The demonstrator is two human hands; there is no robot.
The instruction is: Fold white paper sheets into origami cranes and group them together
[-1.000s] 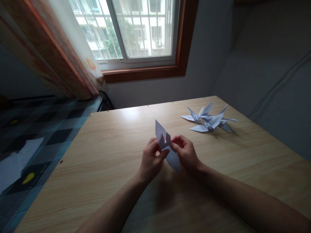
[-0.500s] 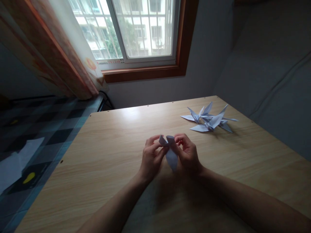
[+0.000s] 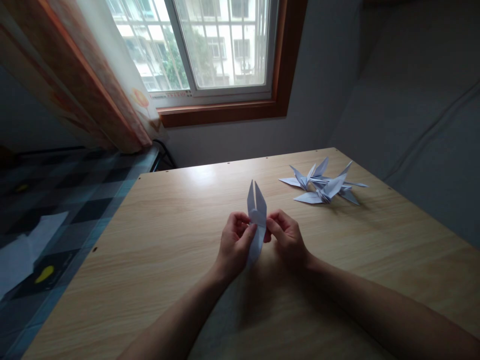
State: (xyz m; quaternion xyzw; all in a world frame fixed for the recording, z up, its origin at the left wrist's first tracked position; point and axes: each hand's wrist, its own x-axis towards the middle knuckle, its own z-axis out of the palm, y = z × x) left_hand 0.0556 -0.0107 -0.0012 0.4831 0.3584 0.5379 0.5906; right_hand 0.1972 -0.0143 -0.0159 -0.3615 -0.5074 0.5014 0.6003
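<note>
A folded white paper [image 3: 257, 215] stands upright between my hands, above the table. Two narrow points with a slit between them rise at its top, and a wider part hangs below. My left hand [image 3: 237, 241] pinches its left side, the thumb lying across the front. On the other side, my right hand [image 3: 287, 236] has thumb and forefinger closed at the paper's right edge. Farther back on the right, several folded paper cranes [image 3: 324, 187] sit close together, their wings and tips overlapping.
The wooden table [image 3: 168, 260] has small dark holes along its edges. To the left, a checked cloth [image 3: 101, 215] covers a lower surface with white paper sheets [image 3: 22, 255] on it. Behind are a barred window [image 3: 225, 45] and an orange-patterned curtain [image 3: 101, 85].
The folded paper has been turned, and its two flaps that were bent out between my fingers now point straight up together. My right fingers have shifted to its right edge.
</note>
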